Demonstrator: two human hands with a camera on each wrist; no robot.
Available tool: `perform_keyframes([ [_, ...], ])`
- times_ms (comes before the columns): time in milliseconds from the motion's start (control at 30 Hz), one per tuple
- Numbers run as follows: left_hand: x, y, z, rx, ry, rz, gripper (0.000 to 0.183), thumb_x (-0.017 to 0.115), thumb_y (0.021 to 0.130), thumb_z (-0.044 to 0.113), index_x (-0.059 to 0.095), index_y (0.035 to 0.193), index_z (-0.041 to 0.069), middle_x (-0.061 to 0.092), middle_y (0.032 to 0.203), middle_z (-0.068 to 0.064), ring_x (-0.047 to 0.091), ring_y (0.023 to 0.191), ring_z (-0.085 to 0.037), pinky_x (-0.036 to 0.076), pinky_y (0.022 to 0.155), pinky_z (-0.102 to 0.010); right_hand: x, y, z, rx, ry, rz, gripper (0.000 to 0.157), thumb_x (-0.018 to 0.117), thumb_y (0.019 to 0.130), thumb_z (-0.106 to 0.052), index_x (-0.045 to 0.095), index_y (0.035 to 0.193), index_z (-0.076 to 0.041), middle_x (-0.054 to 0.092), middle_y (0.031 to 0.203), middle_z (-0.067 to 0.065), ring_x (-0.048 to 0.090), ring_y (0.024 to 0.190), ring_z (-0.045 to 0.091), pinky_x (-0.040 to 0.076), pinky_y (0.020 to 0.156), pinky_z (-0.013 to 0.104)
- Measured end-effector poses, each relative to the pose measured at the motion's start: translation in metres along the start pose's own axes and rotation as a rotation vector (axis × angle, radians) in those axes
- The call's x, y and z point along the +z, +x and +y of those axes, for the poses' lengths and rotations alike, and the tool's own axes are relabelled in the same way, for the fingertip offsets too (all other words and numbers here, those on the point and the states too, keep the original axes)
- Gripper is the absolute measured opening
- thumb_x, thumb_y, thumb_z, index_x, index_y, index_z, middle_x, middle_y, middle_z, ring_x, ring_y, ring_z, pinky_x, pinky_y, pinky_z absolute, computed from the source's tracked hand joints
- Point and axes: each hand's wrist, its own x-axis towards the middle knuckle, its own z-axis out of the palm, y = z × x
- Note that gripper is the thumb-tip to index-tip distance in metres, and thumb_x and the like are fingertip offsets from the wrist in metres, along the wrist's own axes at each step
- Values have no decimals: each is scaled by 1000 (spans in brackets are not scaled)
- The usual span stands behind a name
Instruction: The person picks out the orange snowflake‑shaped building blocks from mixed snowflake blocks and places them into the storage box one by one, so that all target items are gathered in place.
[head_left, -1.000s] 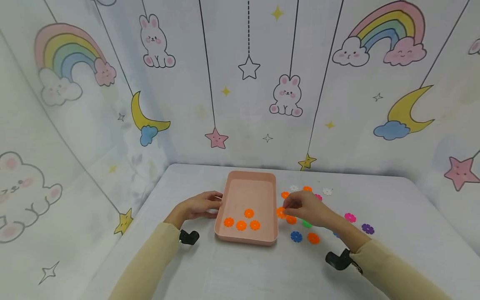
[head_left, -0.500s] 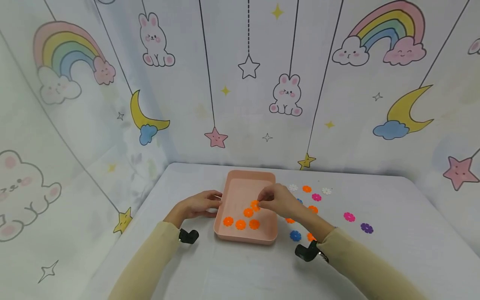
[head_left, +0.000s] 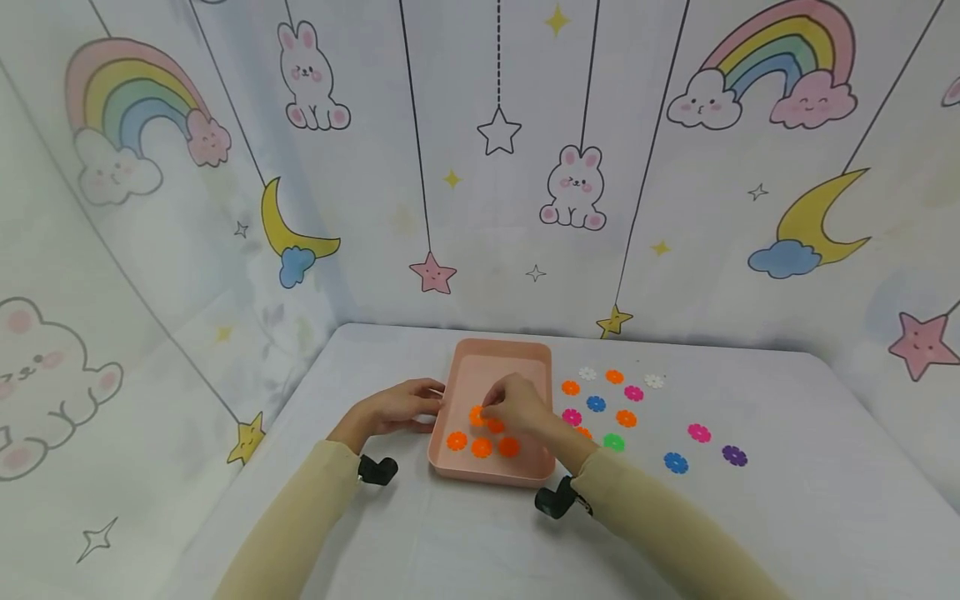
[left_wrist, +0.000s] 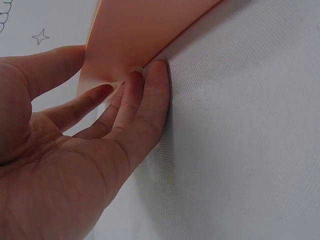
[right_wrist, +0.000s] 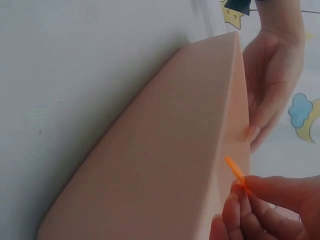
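In the head view, a shallow pink tray (head_left: 502,354) lies on the white table. My right hand (head_left: 519,408) is over the tray and pinches an orange flower-shaped plastic disc (head_left: 476,416) between thumb and fingers. The right wrist view shows that orange disc (right_wrist: 235,170) edge-on, just inside the tray wall. Several orange discs (head_left: 457,441) lie flat near the tray's front end, one partly hidden by the hand. My left hand (head_left: 403,407) rests against the tray's left side. Its fingers, loosely extended, touch the outer wall (left_wrist: 140,30) in the left wrist view.
Right of the tray, loose flower-shaped discs are scattered on the table, among them a green disc (head_left: 613,442), a blue disc (head_left: 676,462), a purple disc (head_left: 735,456) and a white disc (head_left: 654,381). A patterned cloth (head_left: 375,167) hangs behind and at the left.
My right hand took the orange disc from beside the tray's right edge and carried it left, over the tray's middle. My left hand has stayed at the tray's left side.
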Motion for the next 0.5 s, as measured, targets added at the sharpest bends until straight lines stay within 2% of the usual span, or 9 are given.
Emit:
perform_keyframes([
  [233, 0, 0, -1, 8, -3, -6, 45, 62, 102, 13, 49, 144, 4, 53, 140, -17, 62, 114, -27, 57, 98, -46, 10, 3, 1, 88, 6, 3, 5, 74, 89, -2, 73, 84, -3, 65, 78, 4, 57, 66, 17, 55, 60, 24],
  [500, 0, -1, 0, 3, -10, -10, 44, 62, 103, 13, 50, 144, 5, 53, 140, -17, 61, 115, -28, 56, 99, -46, 16, 7, 4, 100, -15, -14, 7, 74, 90, -3, 72, 83, -2, 63, 78, 5, 57, 67, 18, 54, 59, 24],
])
